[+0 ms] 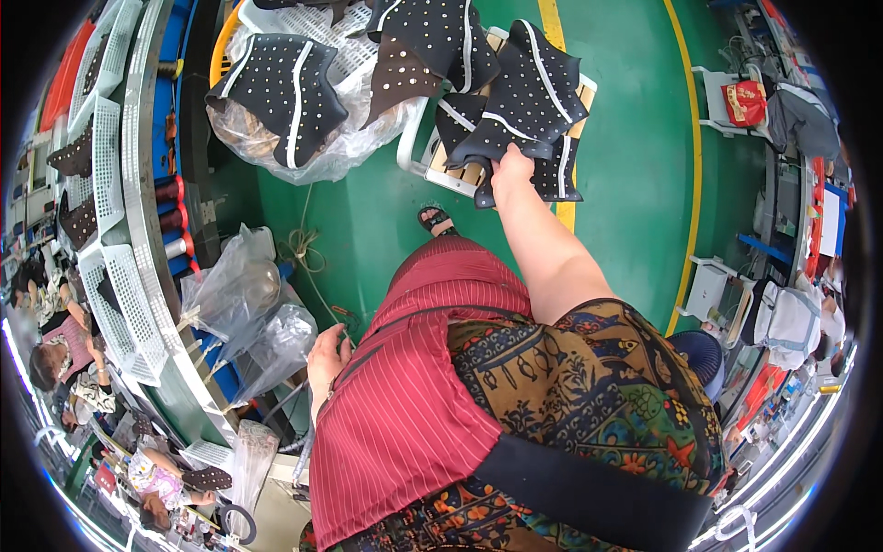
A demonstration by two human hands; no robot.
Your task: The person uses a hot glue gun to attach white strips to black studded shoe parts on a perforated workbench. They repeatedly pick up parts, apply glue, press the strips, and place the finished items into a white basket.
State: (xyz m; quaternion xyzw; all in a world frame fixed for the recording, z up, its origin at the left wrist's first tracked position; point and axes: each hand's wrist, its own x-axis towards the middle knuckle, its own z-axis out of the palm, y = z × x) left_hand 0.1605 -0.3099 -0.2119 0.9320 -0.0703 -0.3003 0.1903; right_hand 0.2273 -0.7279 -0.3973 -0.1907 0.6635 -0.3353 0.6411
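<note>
My right hand [513, 173] reaches forward, its fingers closed on the near edge of a black studded piece [531, 87] with a white stripe. This flat, flexible piece lies on a heap of similar pieces on a slatted stool [448, 175]. Part of my grip is hidden under the hand. My left hand [326, 361] hangs beside the red striped apron [405, 423], fingers apart and holding nothing.
More studded pieces [285, 87] lie over a plastic-lined basket [222, 46] at the far left. Clear plastic bags [244, 285] hang by the workbench [152, 184] on my left. Chairs [717, 290] stand at right, beyond a yellow floor line [696, 138]. Other people sit at far left.
</note>
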